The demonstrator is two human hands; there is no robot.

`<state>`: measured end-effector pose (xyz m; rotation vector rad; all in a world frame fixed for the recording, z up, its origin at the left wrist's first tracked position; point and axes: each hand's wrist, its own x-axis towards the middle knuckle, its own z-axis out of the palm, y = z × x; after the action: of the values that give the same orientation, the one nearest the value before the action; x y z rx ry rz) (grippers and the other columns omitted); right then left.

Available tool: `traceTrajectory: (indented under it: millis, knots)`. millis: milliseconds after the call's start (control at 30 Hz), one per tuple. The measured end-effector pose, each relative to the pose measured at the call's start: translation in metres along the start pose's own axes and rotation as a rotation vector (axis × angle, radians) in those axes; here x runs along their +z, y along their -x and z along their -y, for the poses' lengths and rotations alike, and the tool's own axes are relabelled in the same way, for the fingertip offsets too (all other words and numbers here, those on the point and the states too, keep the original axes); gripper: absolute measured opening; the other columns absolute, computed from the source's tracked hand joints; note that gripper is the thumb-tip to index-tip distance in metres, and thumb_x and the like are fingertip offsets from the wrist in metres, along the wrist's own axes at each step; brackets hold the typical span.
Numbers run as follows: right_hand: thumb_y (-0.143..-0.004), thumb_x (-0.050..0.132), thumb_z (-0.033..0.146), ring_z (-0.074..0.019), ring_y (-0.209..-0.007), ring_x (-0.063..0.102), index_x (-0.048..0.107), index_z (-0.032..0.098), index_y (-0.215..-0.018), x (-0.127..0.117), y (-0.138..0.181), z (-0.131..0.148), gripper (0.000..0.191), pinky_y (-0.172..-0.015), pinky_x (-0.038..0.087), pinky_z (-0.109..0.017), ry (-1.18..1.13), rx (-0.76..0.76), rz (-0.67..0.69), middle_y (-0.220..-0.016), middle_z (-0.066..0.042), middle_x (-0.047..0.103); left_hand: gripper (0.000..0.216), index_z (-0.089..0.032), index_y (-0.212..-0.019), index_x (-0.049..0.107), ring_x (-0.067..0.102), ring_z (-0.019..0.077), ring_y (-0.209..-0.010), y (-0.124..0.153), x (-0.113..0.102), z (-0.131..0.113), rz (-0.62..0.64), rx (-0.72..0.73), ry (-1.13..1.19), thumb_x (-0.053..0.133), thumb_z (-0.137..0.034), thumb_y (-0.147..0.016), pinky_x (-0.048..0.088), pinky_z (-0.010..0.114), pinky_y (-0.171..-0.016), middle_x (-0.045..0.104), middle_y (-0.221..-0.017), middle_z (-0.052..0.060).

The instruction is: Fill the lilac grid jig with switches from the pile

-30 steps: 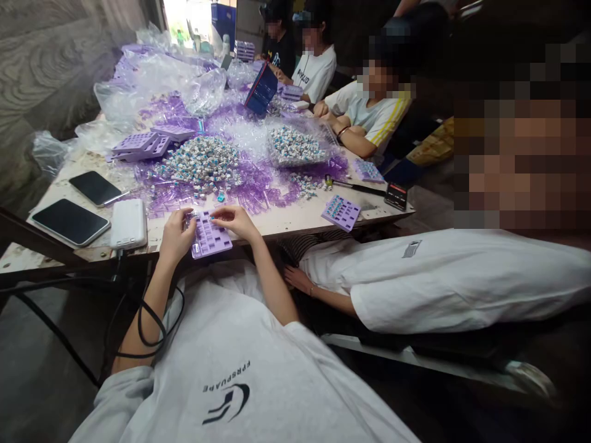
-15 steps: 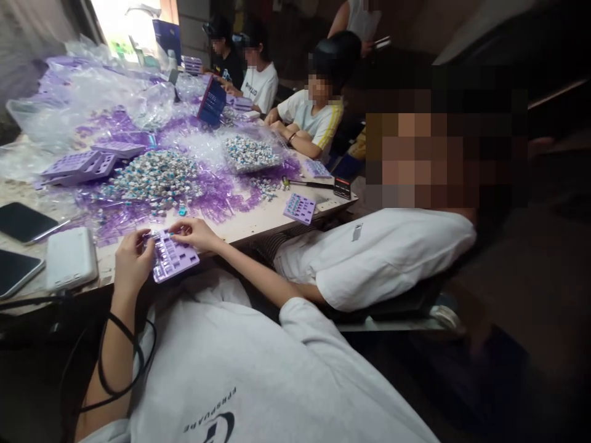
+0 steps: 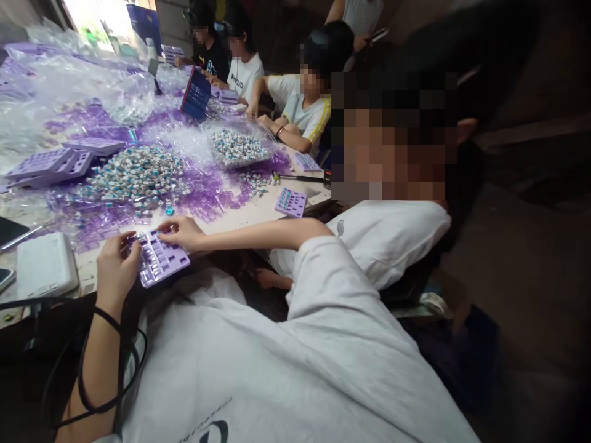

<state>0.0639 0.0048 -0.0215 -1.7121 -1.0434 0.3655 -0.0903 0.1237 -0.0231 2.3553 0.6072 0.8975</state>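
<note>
A light purple slotted tray (image 3: 172,266) is tilted up over the table's front edge. My left hand (image 3: 115,266) is closed on its left side, thumb on the top face. Clear pieces fill several slots on that side, while the slots to the right look open. Over the far edge of the tray, my right hand (image 3: 183,234) is bent in a pinch. A speck of blue shows at its fingertips, a small blue piece partly hidden by them. Beyond the hands lies a heap of small white-and-blue pieces (image 3: 141,175) among loose clear purple strips (image 3: 207,200).
Stacked purple trays (image 3: 50,165) lie left of the heap. A bag of white-and-blue pieces (image 3: 237,146), another slotted tray (image 3: 290,202) and a white power bank (image 3: 47,264) are on the table. A co-worker (image 3: 364,240) sits close on my right. A black cable loops around my left forearm.
The view has shifted, so the table things sit further left. My right elbow has risen outward. Both hands stay at the tray, the right still pinching at its far edge.
</note>
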Motion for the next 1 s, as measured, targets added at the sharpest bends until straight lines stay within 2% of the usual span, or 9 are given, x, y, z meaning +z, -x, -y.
traceTrajectory:
  millis: [167,400,667,933,1000]
  knots:
    - [-0.078,0.078,0.021,-0.0049,-0.060,0.050,0.076,0.014,-0.090,0.003,-0.003,-0.002,0.013,-0.058,0.035,-0.017,-0.013,0.021,-0.010,-0.078,0.002,0.069,0.040,-0.016,-0.114,0.068,0.066,0.0252,-0.097,-0.001,0.001,0.002,-0.019,-0.019,0.007,0.053,-0.038,-0.085,0.054,0.039,-0.090,0.068,-0.105,0.010]
    - [-0.078,0.077,0.018,-0.0062,-0.064,0.053,0.076,0.013,-0.090,0.001,0.003,-0.006,0.013,-0.061,0.040,-0.017,-0.131,-0.018,-0.045,-0.084,-0.001,0.071,0.037,-0.016,-0.116,0.065,0.065,0.0225,-0.097,0.003,0.001,0.005,0.014,-0.031,0.049,0.051,-0.037,-0.088,0.055,0.037,-0.089,0.066,-0.109,0.009]
    - [-0.075,0.080,0.021,-0.0059,-0.060,0.053,0.076,0.013,-0.090,0.003,0.000,-0.012,0.017,-0.059,0.039,-0.017,-0.144,-0.024,0.047,-0.078,0.000,0.070,0.036,-0.017,-0.116,0.065,0.064,0.0220,-0.099,0.003,0.002,0.006,0.024,-0.031,0.040,0.049,-0.037,-0.090,0.054,0.035,-0.090,0.066,-0.109,0.010]
    - [-0.077,0.081,0.025,-0.0060,-0.065,0.056,0.076,0.016,-0.093,-0.002,-0.003,-0.011,0.019,-0.063,0.044,-0.017,-0.334,0.036,-0.097,-0.088,-0.001,0.072,0.041,-0.015,-0.116,0.067,0.067,0.0252,-0.098,0.000,0.003,0.004,-0.015,-0.007,-0.022,0.050,-0.039,-0.087,0.057,0.042,-0.090,0.068,-0.108,0.010]
    - [-0.077,0.081,0.023,-0.0063,-0.065,0.056,0.075,0.015,-0.092,-0.002,-0.004,-0.010,0.018,-0.062,0.044,-0.017,-0.344,0.040,-0.090,-0.086,-0.001,0.071,0.043,-0.015,-0.116,0.068,0.068,0.0271,-0.099,-0.001,0.004,0.006,-0.010,-0.008,-0.029,0.049,-0.042,-0.087,0.057,0.044,-0.091,0.069,-0.109,0.011]
